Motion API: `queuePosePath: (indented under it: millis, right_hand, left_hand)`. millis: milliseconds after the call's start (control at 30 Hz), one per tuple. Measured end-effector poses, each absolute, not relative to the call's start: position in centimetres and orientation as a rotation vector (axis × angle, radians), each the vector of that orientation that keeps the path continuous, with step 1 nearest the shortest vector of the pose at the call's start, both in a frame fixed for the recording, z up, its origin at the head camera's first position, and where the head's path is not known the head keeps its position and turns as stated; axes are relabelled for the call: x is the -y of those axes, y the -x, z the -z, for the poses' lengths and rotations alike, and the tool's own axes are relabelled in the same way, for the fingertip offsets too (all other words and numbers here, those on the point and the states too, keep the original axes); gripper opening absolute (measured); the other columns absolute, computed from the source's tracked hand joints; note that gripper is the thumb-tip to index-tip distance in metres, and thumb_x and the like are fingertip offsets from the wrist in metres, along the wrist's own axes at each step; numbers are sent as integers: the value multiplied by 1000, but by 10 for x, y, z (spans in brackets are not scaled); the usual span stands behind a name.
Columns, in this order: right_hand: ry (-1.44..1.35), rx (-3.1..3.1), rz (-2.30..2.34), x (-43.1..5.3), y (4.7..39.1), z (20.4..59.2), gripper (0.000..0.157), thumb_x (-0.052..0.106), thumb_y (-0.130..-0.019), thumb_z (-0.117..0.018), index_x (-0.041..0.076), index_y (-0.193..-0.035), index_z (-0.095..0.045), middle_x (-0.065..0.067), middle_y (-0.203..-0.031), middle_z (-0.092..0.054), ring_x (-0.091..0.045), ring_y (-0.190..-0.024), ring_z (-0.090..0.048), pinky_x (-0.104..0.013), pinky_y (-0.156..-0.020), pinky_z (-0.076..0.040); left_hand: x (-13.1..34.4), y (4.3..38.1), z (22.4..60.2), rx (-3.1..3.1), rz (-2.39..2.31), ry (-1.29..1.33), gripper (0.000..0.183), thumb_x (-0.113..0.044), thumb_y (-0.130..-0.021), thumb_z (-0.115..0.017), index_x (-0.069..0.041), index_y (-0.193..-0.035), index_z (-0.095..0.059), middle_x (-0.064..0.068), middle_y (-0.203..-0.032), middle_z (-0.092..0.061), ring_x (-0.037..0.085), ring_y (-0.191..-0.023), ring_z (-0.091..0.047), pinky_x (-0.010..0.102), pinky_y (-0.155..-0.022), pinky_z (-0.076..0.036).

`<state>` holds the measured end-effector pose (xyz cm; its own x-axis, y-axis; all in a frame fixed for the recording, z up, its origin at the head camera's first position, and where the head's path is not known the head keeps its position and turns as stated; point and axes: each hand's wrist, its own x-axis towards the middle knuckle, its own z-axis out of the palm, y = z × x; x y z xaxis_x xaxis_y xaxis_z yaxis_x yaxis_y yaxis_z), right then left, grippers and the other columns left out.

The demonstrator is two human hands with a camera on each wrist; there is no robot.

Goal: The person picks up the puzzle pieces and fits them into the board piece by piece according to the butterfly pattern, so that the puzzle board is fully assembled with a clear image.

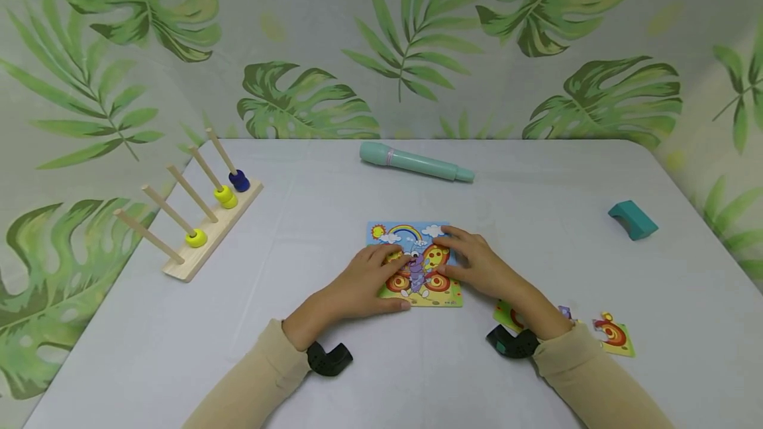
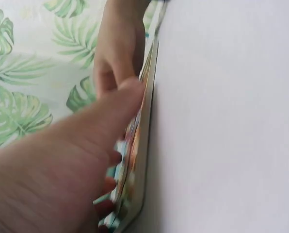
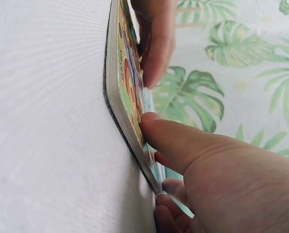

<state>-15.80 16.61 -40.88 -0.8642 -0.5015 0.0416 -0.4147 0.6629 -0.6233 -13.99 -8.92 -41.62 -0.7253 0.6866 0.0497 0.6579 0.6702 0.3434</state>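
A butterfly jigsaw puzzle (image 1: 417,283) in a flat board lies on the white table, with a sun and rainbow along its top. My left hand (image 1: 372,280) rests over its left side, fingers on the picture and thumb along the near edge. On the right part, the fingertips and thumb of my right hand (image 1: 477,263) touch the picture, spread apart. From the right wrist view, the right thumb lies on the puzzle face (image 3: 130,87) and other fingers sit near the far corner. The left wrist view shows the board's thin edge (image 2: 147,126) beside the left thumb.
Loose puzzle pieces (image 1: 616,336) lie right of the board, partly hidden by the right forearm. A wooden peg stand (image 1: 217,234) with yellow and blue beads stands at left. A mint toy microphone (image 1: 417,163) lies at the back, a teal arch block (image 1: 634,219) at right.
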Motion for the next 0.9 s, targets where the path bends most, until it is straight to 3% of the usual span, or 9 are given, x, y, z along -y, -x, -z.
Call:
queuePosePath:
  millis: [167,367,667,900]
  right_hand:
    - [745,-2745,972,-165,158,408,53,30,-83,-65,12,-130,-49,-12,-142,-29,-34,-123,-27,-55,-95,-27]
    - [733,-2748,960,-163,158,410,54,32,-82,-65,12,-131,-49,-11,-143,-28,-34,-124,-25,-55,-95,-27]
    - [722,-2760,948,-165,158,408,54,31,-83,-65,12,-131,-48,-12,-142,-28,-36,-125,-25,-56,-96,-26]
    - [671,-2688,969,-170,155,391,55,32,-85,-62,11,-132,-45,-13,-142,-27,-36,-129,-22,-55,-99,-22]
  left_hand:
    - [106,142,402,-2712,-633,-990,84,-56,-73,-64,-18,-140,-31,6,-143,-22,22,-130,-17,38,-103,-23]
    - [123,143,391,-2701,-508,-848,97,-54,-65,-73,-16,-142,-27,8,-147,-16,24,-132,-14,40,-104,-18]
    - [126,145,391,-2696,-487,-898,97,-51,-67,-72,-11,-142,-26,11,-147,-15,29,-132,-16,42,-105,-15]
    - [127,149,398,-2670,-558,-910,96,-53,-67,-72,-14,-142,-27,7,-148,-13,28,-132,-13,43,-105,-13]
